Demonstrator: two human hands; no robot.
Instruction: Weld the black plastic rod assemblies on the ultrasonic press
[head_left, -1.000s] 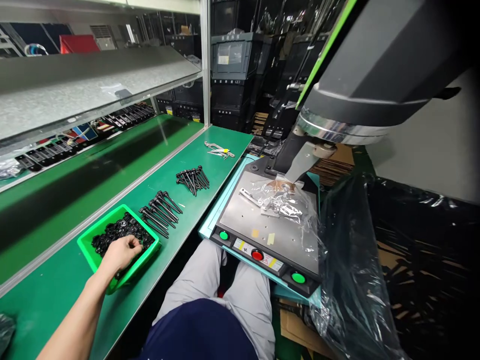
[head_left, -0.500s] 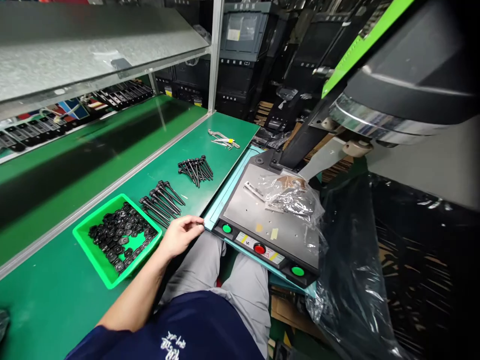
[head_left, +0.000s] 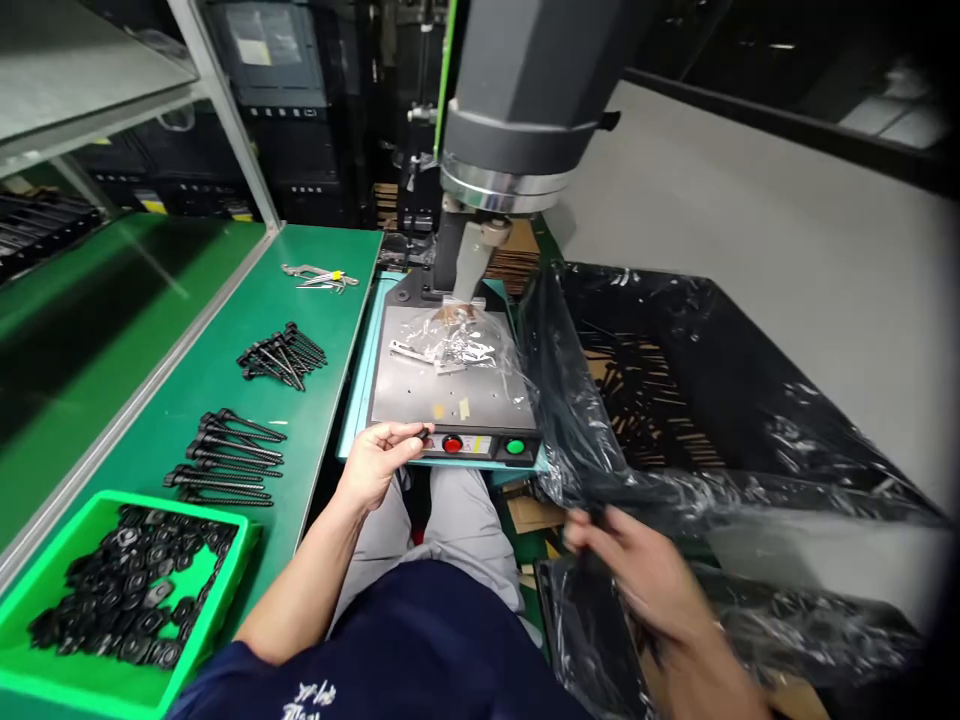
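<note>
My left hand [head_left: 373,462] is over the front edge of the machine base, pinching a small black part [head_left: 424,433] between thumb and fingertips. My right hand [head_left: 637,565], smeared by motion, is to the right of my legs, beside a black plastic liner [head_left: 600,440]. Its fingers are bent together around something dark that I cannot make out. On the green bench, a green bin [head_left: 244,535] holds many small black square parts [head_left: 135,585]. Black screw-like rods with wide heads lie in two groups, a near one [head_left: 229,455] and a far one [head_left: 281,355].
Above the metal plate [head_left: 405,400] hangs a press head [head_left: 506,180] with a grey horn [head_left: 472,262]. Crumpled clear plastic [head_left: 480,340] lies on the plate. Red [head_left: 452,443] and green [head_left: 514,447] buttons line the front. Pliers [head_left: 321,277] rest on the bench. Black rods [head_left: 645,400] fill the lined box.
The view has swung right, bringing the lined box of rods into sight. My right hand has come into view. My left hand is now before the machine, with a small black part showing at its fingertips.
</note>
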